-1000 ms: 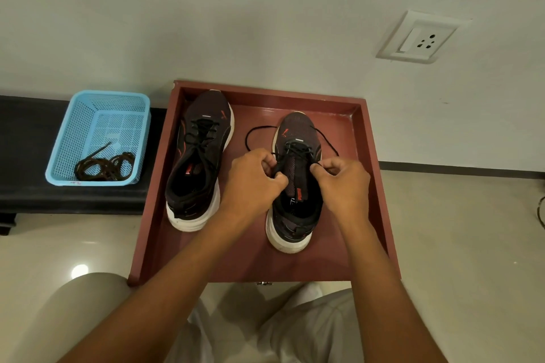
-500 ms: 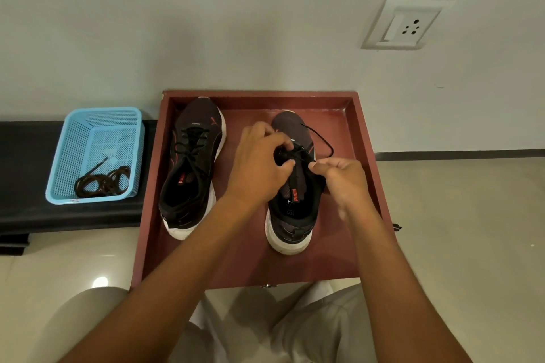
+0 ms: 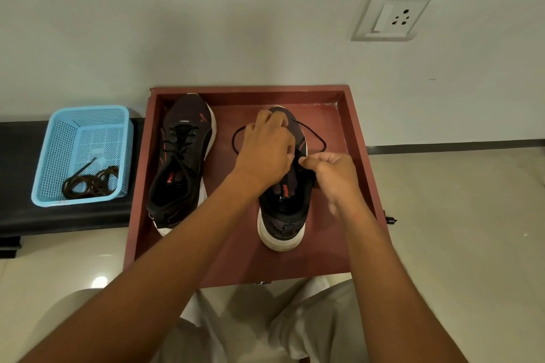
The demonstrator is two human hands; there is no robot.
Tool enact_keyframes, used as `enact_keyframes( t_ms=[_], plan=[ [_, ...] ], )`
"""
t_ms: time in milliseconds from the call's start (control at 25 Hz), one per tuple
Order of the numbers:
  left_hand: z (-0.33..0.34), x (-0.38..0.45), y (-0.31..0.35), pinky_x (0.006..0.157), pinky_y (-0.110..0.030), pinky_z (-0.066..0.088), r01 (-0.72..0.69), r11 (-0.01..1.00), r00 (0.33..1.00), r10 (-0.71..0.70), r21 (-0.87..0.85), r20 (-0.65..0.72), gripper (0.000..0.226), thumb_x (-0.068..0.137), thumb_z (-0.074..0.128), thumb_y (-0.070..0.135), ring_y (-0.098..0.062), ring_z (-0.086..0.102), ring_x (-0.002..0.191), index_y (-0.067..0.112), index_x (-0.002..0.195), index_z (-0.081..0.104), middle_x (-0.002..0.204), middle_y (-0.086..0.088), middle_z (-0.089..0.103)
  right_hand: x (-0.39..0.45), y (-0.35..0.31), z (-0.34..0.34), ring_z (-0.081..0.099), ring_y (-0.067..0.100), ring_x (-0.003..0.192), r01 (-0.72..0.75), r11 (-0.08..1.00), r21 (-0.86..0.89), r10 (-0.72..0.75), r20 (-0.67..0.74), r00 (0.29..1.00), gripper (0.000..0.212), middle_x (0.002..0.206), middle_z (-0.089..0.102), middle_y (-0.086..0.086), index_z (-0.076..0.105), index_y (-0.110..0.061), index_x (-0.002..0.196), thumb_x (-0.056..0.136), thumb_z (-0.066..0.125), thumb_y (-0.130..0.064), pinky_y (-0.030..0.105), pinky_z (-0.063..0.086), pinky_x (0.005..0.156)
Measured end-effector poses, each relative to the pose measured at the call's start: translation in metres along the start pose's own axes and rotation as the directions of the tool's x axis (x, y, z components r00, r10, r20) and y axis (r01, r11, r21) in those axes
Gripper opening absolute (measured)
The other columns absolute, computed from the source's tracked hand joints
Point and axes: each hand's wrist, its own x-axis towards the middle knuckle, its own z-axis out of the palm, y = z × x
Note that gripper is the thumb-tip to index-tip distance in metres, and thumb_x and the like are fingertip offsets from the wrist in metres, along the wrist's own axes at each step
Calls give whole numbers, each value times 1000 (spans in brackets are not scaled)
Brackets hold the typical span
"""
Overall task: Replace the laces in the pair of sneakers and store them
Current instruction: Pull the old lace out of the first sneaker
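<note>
Nearest, right hand [image 3: 330, 174] pinches black lace [image 3: 317, 138] over the right sneaker [image 3: 284, 209]; left hand [image 3: 265, 150] grips lace at its tongue. Both sneakers sit in red tray [image 3: 358, 156]; laced sneaker [image 3: 182, 162] left. Beyond, blue basket [image 3: 85, 124] holds old laces [image 3: 91, 184].

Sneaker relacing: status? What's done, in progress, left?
Done: the left sneaker looks fully laced, and brown laces lie in the blue basket. In hand: the left hand and right hand work the black lace on the right sneaker, ends loose. Left: finish lacing; both sit in the red tray, whether that counts as stored is unclear.
</note>
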Motion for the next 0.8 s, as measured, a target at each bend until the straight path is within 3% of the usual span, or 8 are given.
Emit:
enact_keyframes(
  t_ms=[120, 240, 360, 440, 520, 640, 800],
  plan=[
    [-7, -5, -9, 93, -43, 44, 34, 996, 997, -39, -81, -61, 6, 87, 74, 19, -26, 41, 126, 16, 85, 79, 129, -2, 54, 0, 0, 0, 74, 24, 80, -1, 1000, -12, 1, -17, 1000, 5, 84, 78, 11, 79, -6, 83, 86, 77, -9, 36, 60, 75],
    [-23, -11, -35, 96, -41, 45, 158, 970, 959, -195, -185, -207, 4, 82, 78, 14, -27, 45, 120, 16, 79, 80, 121, -3, 57, 1, 1, 0, 72, 21, 76, -10, 1000, -17, 9, -26, 1000, 5, 83, 79, 11, 79, -7, 82, 86, 77, -9, 36, 60, 77],
    [-34, -22, -53, 97, -31, 40, 292, 932, 930, -330, -215, -164, 5, 85, 77, 12, -27, 43, 120, 15, 87, 80, 118, -6, 54, 0, 0, 1, 71, 17, 70, -7, 1000, -15, 7, -27, 1000, 7, 79, 78, 8, 79, -8, 79, 85, 78, -10, 35, 59, 71],
    [-34, -26, -49, 102, -39, 43, 284, 935, 943, -313, -212, -116, 21, 85, 76, 12, -30, 42, 122, 15, 106, 77, 125, -9, 50, 0, 0, 2, 69, 13, 66, 3, 999, -33, -4, -29, 1000, 9, 77, 78, 6, 79, -10, 76, 85, 78, -11, 31, 55, 68],
    [-31, -25, -33, 104, -42, 43, 188, 951, 960, -231, -246, -159, 36, 83, 73, 13, -31, 42, 124, 18, 119, 70, 132, -8, 46, 0, -1, 2, 70, 14, 69, 10, 999, -47, -11, -30, 999, 9, 78, 78, 6, 79, -11, 76, 85, 79, -12, 31, 56, 70],
    [-22, -17, -4, 105, -45, 38, 68, 989, 993, -80, -129, -85, 26, 83, 77, 25, -28, 37, 133, 26, 109, 75, 139, -4, 45, 0, -1, 1, 74, 19, 77, 18, 999, -44, -19, -22, 1000, 9, 80, 78, 7, 80, -11, 76, 85, 78, -11, 33, 58, 73],
    [-5, -8, 7, 105, -46, 34, 40, 997, 999, -41, 61, 3, 19, 85, 76, 29, -29, 32, 139, 23, 103, 79, 142, -3, 45, 0, -1, 0, 74, 19, 80, 23, 999, -32, -23, -3, 1000, 9, 81, 79, 6, 80, -12, 77, 86, 77, -10, 32, 58, 72]
  ],
)
